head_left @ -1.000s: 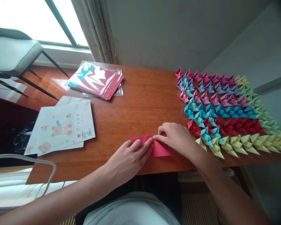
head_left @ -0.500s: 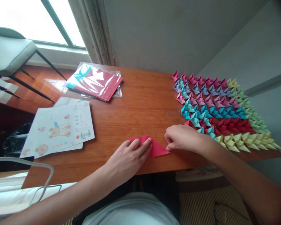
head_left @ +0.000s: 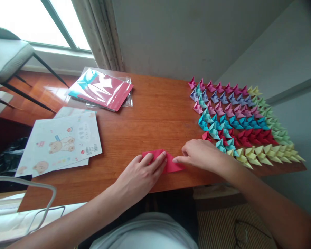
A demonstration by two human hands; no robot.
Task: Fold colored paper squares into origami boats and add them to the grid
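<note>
A folded piece of red origami paper [head_left: 172, 165] lies near the front edge of the table. Pressing it down from above is my left hand [head_left: 142, 169], its fingers stretched out flat over the paper's left part, which they partly cover. At the paper's right side is my right hand [head_left: 197, 155], thumb stretched out onto the paper and index finger held apart from it. The other right fingers curl under and are mostly hidden. Nothing shows gripped in either hand.
Rows of folded paper pieces [head_left: 229, 121] in several colours cover the table's right end, close to my right forearm. Packs of coloured paper [head_left: 101, 89] in clear wrapping lie at the back left. Bear-printed sheets [head_left: 64, 141] are in front of them. A cable [head_left: 50, 197] curves at the lower left.
My right thumb has slid leftward from the paper's right tip onto its face, spreading away from the index finger. My left hand still presses in the same place. The view has shifted slightly.
</note>
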